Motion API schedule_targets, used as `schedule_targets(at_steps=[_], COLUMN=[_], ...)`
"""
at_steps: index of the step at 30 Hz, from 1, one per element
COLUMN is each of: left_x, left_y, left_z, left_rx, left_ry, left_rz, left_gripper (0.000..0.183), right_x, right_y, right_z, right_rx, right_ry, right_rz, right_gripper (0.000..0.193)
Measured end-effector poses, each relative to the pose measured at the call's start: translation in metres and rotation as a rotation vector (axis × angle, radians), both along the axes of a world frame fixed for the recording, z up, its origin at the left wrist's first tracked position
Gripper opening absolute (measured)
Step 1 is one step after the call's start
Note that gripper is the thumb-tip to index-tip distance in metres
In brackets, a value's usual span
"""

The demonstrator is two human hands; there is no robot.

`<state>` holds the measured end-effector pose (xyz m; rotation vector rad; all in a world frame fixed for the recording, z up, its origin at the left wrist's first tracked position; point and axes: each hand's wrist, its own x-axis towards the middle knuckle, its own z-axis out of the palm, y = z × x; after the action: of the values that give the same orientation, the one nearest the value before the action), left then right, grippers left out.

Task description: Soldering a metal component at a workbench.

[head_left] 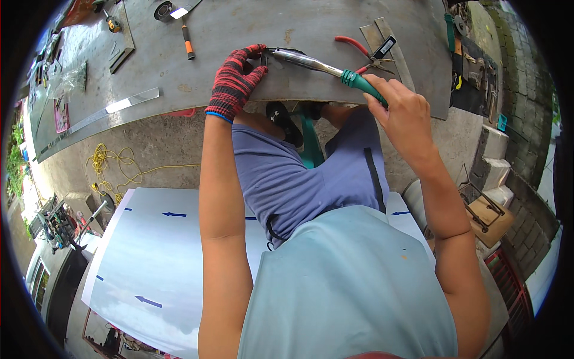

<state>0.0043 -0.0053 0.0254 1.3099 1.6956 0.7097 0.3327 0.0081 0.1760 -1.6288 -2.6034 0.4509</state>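
Observation:
My right hand (406,110), bare, is closed round the green handle of a soldering iron (308,61). Its thick silver barrel points left over the table's near edge. My left hand (236,81) wears a red-and-black knitted glove with a blue cuff. Between its thumb and fingers is a small dark piece (264,60), held right at the iron's tip; the exact kind of piece is too small to make out. Just right of the iron lie red-handled pliers (353,46) and a small black-and-white box (384,46).
The grey metal table (239,27) carries flat metal strips (394,57), an orange-and-black handled tool (188,45), a tape roll (163,11), a metal square (124,54) and a long shiny strip (113,107). A yellow cord (113,158) lies on the ground; a large pale sheet (149,245) is behind me.

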Motion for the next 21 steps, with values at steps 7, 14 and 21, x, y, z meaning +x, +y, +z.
schedule_targets(at_steps=[7,14,21], left_x=[0.0,-0.001,0.002], left_y=[0.001,0.001,0.0], left_z=[0.0,0.0,0.005], left_rx=[-0.029,-0.036,-0.042], left_ry=[-0.008,0.004,0.003], left_rz=[0.011,0.007,0.021], left_gripper=[0.054,0.054,0.054], right_x=[0.002,0.006,0.006], right_y=[0.003,0.016,0.007], right_z=[0.0,-0.001,0.0], right_rx=[0.018,0.062,0.037], right_ry=[-0.001,-0.022,-0.025], right_rz=[0.012,0.079,0.069], right_gripper=[0.031,0.03,0.033])
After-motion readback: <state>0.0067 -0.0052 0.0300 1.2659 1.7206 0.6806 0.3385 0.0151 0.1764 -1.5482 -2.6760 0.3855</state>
